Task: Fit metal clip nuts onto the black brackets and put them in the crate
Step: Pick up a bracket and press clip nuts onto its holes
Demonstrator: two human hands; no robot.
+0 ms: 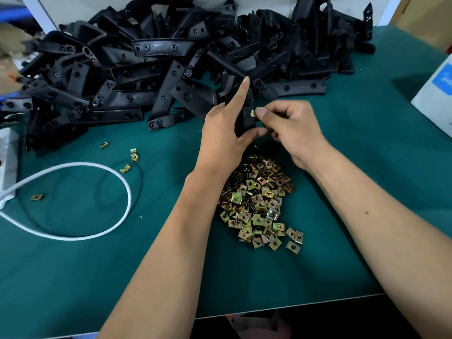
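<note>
My left hand [226, 129] grips a black bracket [247, 119] upright above the green mat, thumb across its front and index finger stretched up along it. My right hand [289, 129] pinches a brass-coloured clip nut [253, 113] against the bracket's right edge. Most of the bracket is hidden between my hands. A heap of loose clip nuts [259, 204] lies on the mat just below my wrists. A big pile of black brackets [171, 62] fills the back of the table. No crate is in view.
A white cable [122, 182] loops across the left of the green mat [342, 167], with a few stray clip nuts [134, 154] near it. A white and blue box [437, 94] stands at the right edge. The table's front edge [293, 305] runs below my forearms.
</note>
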